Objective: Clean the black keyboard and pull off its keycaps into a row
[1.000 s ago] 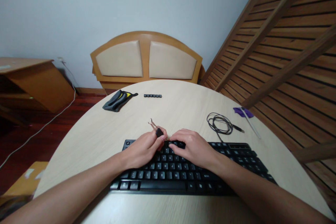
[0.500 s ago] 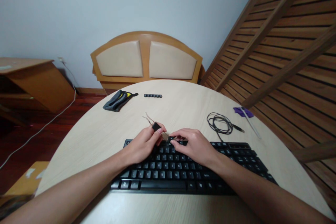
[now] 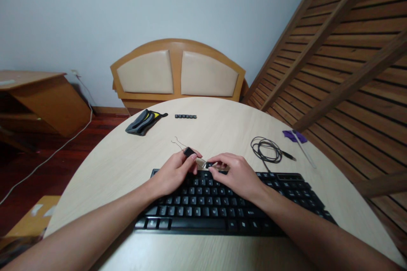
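Change shows at the right hand [image 3: 237, 173]: a second ago its fingers were down on the top row of the keyboard [image 3: 203, 211], and now they hold a small black keycap [image 3: 209, 164] up by the board's far edge. Half a second ago the cap sat lower, close against the keys; it now looks clear of them, which I take to mean that this one has come loose. Right thumb and fingers are pinched together on it. The left hand [image 3: 173, 173] is closed around the black handle of a wire tool [image 3: 188, 152], tilted flatter than a second ago, with one pair of hooked wires pointing away to the left and the other end reaching toward the cap. Whether those wires grip it is too small to tell. The hands are near each other but apart.

Further out, a row of six keycaps [image 3: 187, 116] sits on the counter [image 3: 229, 123], with a dark folded pouch [image 3: 143, 123] to its left. Off to the right lie a coiled cable [image 3: 280, 152], a purple cloth [image 3: 289, 136] and a pale stick [image 3: 304, 151] partly over the cloth.
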`<state>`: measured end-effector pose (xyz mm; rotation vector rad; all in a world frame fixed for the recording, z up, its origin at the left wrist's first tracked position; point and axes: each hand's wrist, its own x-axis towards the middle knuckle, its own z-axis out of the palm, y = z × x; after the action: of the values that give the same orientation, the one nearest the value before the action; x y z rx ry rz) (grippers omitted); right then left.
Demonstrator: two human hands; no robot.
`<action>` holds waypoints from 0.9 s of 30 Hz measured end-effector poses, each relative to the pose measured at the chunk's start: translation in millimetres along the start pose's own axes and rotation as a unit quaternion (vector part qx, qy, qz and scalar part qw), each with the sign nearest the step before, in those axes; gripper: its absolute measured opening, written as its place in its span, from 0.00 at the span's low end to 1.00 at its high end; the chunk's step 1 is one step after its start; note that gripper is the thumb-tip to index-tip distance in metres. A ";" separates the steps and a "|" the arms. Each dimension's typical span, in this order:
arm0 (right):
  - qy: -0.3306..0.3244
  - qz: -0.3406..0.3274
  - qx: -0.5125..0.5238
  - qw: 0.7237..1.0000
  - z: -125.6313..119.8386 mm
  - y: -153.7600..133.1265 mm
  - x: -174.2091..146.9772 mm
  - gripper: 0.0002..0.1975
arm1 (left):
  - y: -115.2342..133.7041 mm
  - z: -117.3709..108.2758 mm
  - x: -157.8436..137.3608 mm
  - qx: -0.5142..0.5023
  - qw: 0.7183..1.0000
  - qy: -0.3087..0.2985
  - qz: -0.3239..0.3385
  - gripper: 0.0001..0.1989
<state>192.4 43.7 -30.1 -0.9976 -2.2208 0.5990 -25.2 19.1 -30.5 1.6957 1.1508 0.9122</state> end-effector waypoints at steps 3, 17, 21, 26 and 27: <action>0.008 0.014 -0.015 1.000 -0.6 -0.7 -0.1 0.08 | 0.3 0.0 -0.5 0.000 1.000 0.003 -0.002 0.18; 0.009 0.089 -0.013 0.996 -1.8 2.4 4.0 0.09 | -1.6 -0.6 0.8 0.051 0.998 0.018 -0.022 0.17; -0.004 0.110 0.004 0.994 -1.5 7.9 7.5 0.09 | 1.0 -0.9 1.1 0.068 0.997 0.014 -0.021 0.17; -0.037 0.107 -0.058 0.992 -7.0 20.0 28.3 0.09 | 5.2 -0.6 0.9 0.087 0.996 0.011 -0.021 0.17; -0.041 0.112 -0.090 0.989 -8.9 22.4 35.9 0.09 | 5.4 -0.5 0.8 0.088 0.996 0.011 -0.021 0.17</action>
<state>191.0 86.6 -25.0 -1.3490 -2.2837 0.5529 -23.6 19.0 -25.2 1.7987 1.3098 0.8242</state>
